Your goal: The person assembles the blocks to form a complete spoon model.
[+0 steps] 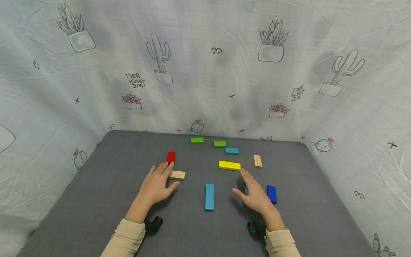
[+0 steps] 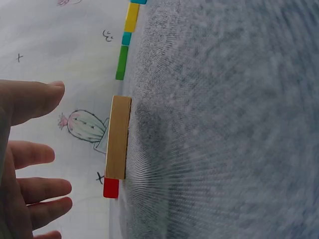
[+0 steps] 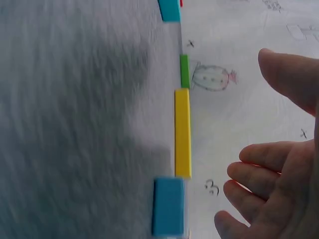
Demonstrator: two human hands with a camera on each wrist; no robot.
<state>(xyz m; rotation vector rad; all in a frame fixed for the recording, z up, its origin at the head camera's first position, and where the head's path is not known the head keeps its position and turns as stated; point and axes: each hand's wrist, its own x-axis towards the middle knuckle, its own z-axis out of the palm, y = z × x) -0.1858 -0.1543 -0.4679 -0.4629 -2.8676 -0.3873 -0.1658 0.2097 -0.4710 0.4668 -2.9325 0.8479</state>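
Note:
My left hand [image 1: 157,185] hovers over the grey table with its fingers spread, holding nothing. Just past its fingertips lie a red block [image 1: 171,157] and a plain wooden block [image 1: 177,175], the latter partly covered by the hand in the head view. My right hand [image 1: 255,194] is also held above the table, fingers extended and thumb apart, with nothing in it. Beneath it a blue block [image 3: 168,206] is mostly hidden from the head camera. A dark blue block [image 1: 271,194] lies to its right, and a yellow block [image 1: 229,165] beyond its fingertips.
Between the hands lies a long light-blue block [image 1: 209,197]. Farther back are a green block [image 1: 197,140], a second green block [image 1: 219,144], a teal block [image 1: 232,151] and another wooden block [image 1: 257,161]. A printed cloth [image 1: 199,71] hangs behind the table [image 1: 128,150].

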